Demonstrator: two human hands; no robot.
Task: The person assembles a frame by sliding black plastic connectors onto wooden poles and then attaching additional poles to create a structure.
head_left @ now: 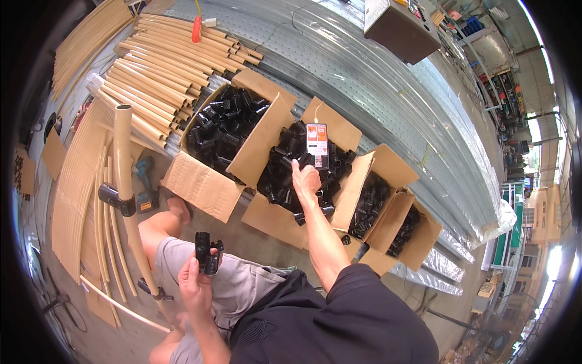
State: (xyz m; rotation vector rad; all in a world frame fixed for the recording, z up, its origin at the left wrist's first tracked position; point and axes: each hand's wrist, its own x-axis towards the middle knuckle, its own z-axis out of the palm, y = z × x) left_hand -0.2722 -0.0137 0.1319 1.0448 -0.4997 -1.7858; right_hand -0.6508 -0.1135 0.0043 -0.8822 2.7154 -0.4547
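Black pipe joints [203,247] in the left hand [195,289], right hand [307,181] over the middle carton [276,223]

At far left we see tan pipes [76,200] running into the dark rim, which hides their outer ends. Next, an upright tan pipe [123,151] with a black clamp joint [117,200] crowds the left hand's outer side; a cordless drill [145,182] lies behind it, partly covered. At lower centre-left, our left hand pinches the joints between thumb and fingers; their overlap hides how many. Grey floor [239,233] shows between the lap and the cartons, narrowed by a flap of the left carton [203,187]. At centre, our right hand is curled beside a phone [317,141]; we cannot tell whether it touches the phone or grips anything. The forearm cuts across the middle carton's near side. Farther right, flaps partly hide the joints inside two smaller cartons. Silver-wrapped lengths [448,139] reach the upper right, where the background blurs.
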